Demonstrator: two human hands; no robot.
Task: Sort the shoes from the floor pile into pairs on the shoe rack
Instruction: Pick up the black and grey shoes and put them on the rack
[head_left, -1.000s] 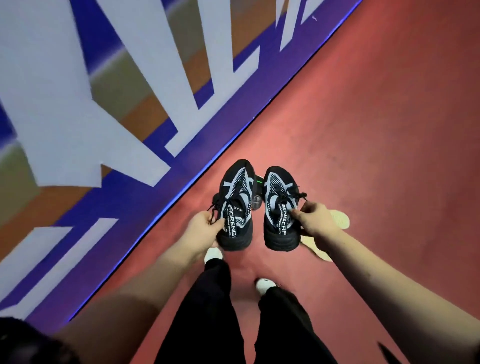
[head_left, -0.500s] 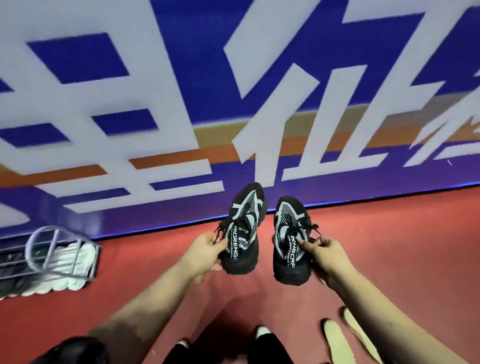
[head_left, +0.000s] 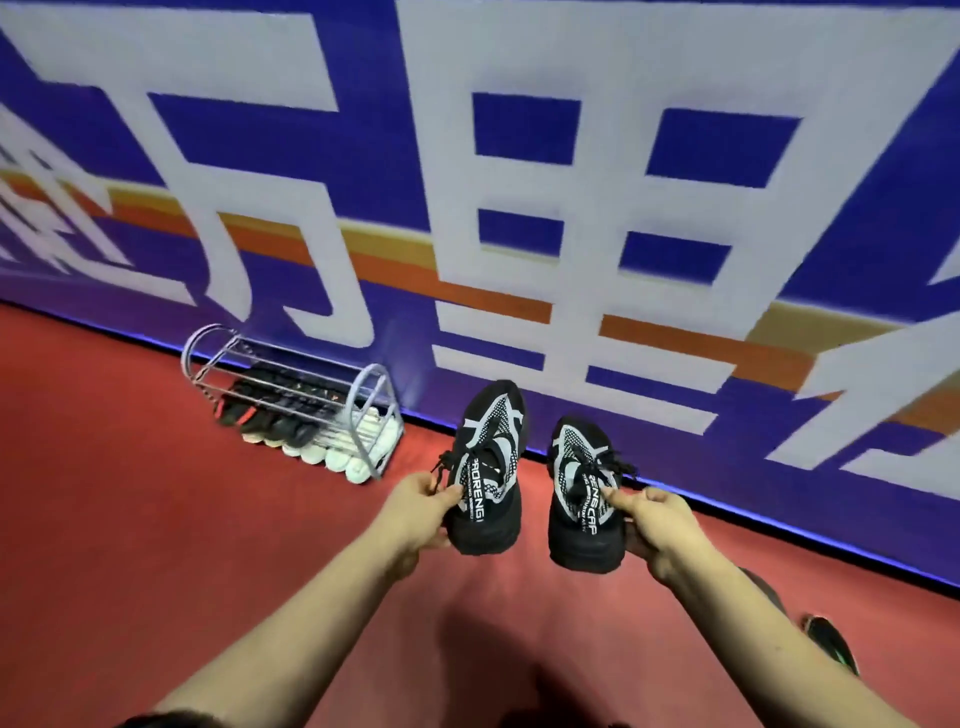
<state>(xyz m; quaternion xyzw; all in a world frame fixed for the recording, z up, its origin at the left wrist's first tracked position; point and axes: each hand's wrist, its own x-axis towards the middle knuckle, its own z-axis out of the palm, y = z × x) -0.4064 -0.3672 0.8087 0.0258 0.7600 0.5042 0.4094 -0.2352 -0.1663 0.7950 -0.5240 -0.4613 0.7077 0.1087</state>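
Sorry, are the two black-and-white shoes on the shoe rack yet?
No, the left hand and right hand each hold one, off the shoe rack.

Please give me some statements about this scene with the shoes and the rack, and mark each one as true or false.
1. The left hand grips the left shoe and the right hand grips the right shoe; both shoes are black. True.
2. The rack holds nothing. False: stored shoes, dark and white ones, sit on it.
3. The rack stands to the right of the held shoes. False: it stands to their left, against the wall.
4. The floor is red. True.
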